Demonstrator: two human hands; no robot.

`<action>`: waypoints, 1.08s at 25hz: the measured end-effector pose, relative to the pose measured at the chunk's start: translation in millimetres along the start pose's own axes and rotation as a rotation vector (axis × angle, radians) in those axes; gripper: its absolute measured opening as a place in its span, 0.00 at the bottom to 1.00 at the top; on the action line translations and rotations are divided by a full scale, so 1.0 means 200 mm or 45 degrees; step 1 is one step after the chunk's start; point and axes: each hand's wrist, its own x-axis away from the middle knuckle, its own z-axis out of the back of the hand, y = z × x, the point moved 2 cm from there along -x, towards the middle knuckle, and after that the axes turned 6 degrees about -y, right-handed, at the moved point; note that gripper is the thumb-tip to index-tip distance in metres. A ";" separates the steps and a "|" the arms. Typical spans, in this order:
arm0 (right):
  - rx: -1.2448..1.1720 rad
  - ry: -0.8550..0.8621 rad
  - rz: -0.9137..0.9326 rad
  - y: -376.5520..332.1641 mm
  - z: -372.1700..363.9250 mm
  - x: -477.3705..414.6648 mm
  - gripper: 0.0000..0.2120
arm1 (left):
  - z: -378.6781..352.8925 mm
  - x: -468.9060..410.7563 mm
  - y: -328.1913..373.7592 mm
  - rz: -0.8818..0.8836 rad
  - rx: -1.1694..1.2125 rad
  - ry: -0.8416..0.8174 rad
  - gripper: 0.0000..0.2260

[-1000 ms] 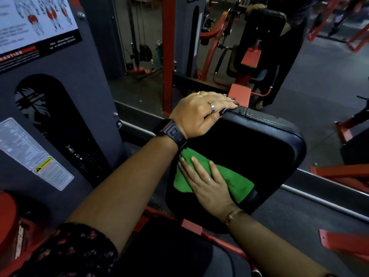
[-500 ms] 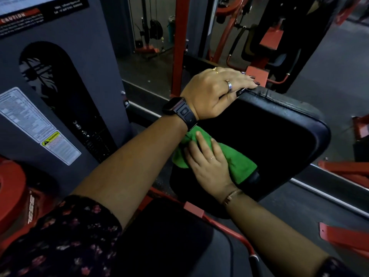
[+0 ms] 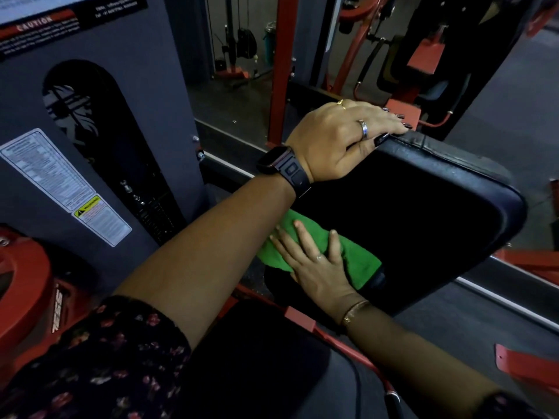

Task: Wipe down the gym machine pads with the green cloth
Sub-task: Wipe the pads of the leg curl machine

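- The left hand grips the top edge of the black pad, fingers curled over the rim and thumb on the front face.
- The right hand lies flat with straight, spread fingers, pressing the green cloth against the pad's lower left part.
- A dark watch sits on the left wrist.
- The grey panel at the left carries a red band reading "CAUTION".
- A yellow "WARNING" sticker sits below a white label; its print is too small to read.
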 end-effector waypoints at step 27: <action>-0.115 0.196 -0.551 0.95 0.46 0.08 0.32 | 0.02 -0.01 0.02 0.023 -0.019 -0.079 0.15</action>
